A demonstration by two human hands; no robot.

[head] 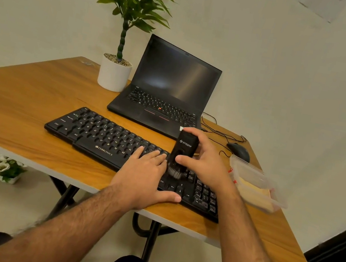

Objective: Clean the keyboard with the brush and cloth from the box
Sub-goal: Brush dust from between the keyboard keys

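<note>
The right hand (204, 161) is wrapped around one black brush (182, 153), thumb across its front and fingers behind, holding it upright with the pale bristles down on the keys just left of the arrow cluster. The left hand (148, 177) lies flat and spread, holding nothing: its fingers rest on the keys beside the bristles and its thumb runs along the near edge of the keyboard (119, 144). The two hands are close together, with the brush between them.

There is one black keyboard, lying at a slant on the wooden tabletop (25, 92), its number pad toward the right near corner. Just right of it sits one clear plastic box (254, 183), open, with something yellowish inside; whether that is the cloth cannot be told.

Behind the keyboard stands one open black laptop (170, 89) with a dark screen. To its left is one plant (124, 31) in a white pot. To its right is one black mouse (238, 151), its thin cable looping over the tabletop.

Below the tabletop's left edge, one small pot of white flowers (6, 169) sits on the floor.
</note>
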